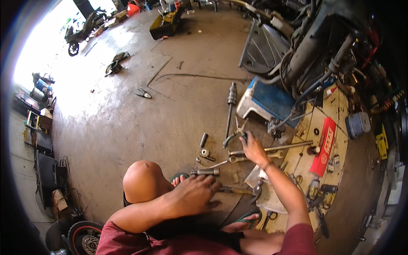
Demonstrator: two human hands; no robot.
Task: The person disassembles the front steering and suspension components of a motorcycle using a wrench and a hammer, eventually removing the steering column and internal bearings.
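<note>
My right hand (253, 149) is closed around a pair of pliers (230, 138), whose handles look dark green and whose thin jaws are spread apart. Below it lie a combination wrench (256, 157) and a long metal rod (293, 145). My left hand (196, 192) hovers in front of my raised knee, palm down, fingers loosely apart and holding nothing. Just beyond its fingers is a metal cylinder (206, 172). Farther forward on the floor rest a short metal tube (204, 139) and a round metal ring (205, 152). A hammer (256, 192) lies to the right of this hand.
A blue-topped white stool (272, 101) stands ahead on the right, under motorcycle parts (312, 46). The wooden board (301, 158) at right carries a red box (323, 146) and scattered tools. Another pair of pliers (143, 93) and a slide-hammer-like rod (231, 95) lie on the floor.
</note>
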